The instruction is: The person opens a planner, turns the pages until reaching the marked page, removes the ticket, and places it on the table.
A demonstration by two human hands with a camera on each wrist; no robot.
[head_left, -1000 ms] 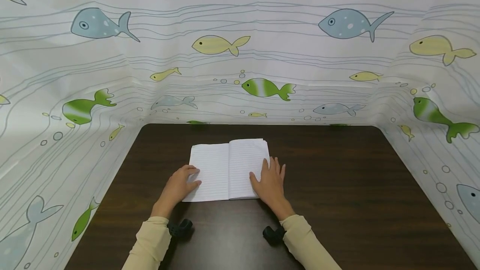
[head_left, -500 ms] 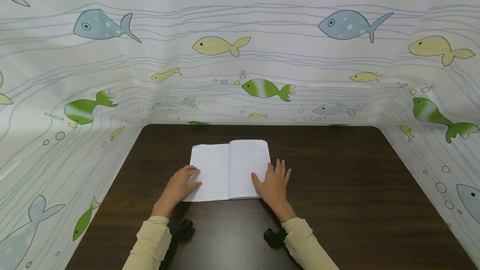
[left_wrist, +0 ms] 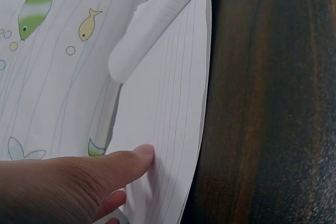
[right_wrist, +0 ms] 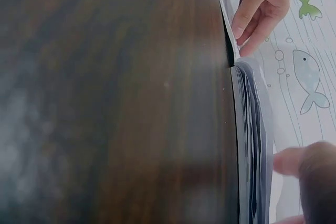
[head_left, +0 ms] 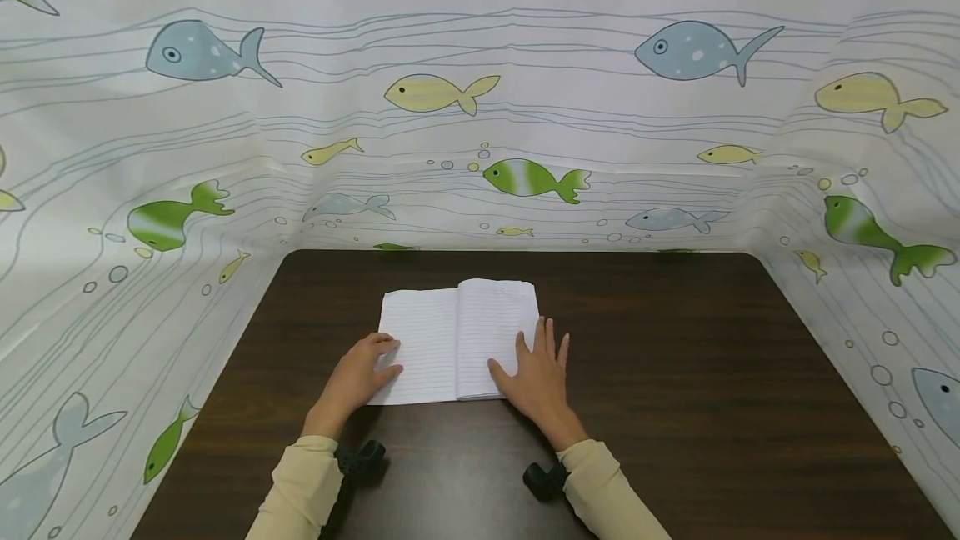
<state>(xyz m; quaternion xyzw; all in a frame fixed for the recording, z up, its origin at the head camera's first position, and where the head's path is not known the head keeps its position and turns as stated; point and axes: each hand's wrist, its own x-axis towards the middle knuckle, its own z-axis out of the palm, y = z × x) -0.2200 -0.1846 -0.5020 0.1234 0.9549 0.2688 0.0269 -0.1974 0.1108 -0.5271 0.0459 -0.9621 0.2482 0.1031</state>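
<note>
An open lined notebook [head_left: 420, 332] lies on the dark wooden table. My left hand [head_left: 356, 375] rests at its left edge, with the thumb and index fingertip on the left page. In the left wrist view the thumb [left_wrist: 134, 163] presses on the lined paper [left_wrist: 173, 98]; the other fingers are partly hidden behind it. My right hand [head_left: 536, 377] spreads over the right page's outer edge, with the thumb on the paper and the other fingers extended. The right wrist view shows the notebook's stacked page edges [right_wrist: 249, 145] and my right thumb [right_wrist: 289, 161] beside them.
The wooden table [head_left: 697, 373] extends to both sides of the notebook. White sheeting [head_left: 450, 32] printed with fish surrounds the table at the back and sides. Each wrist wears a black camera mount, one at the left [head_left: 362, 458] and one at the right [head_left: 545, 480].
My right hand first shifts slightly right, then moves back left, so its thumb lies farther in on the right page. My left hand and the notebook stay in place.
</note>
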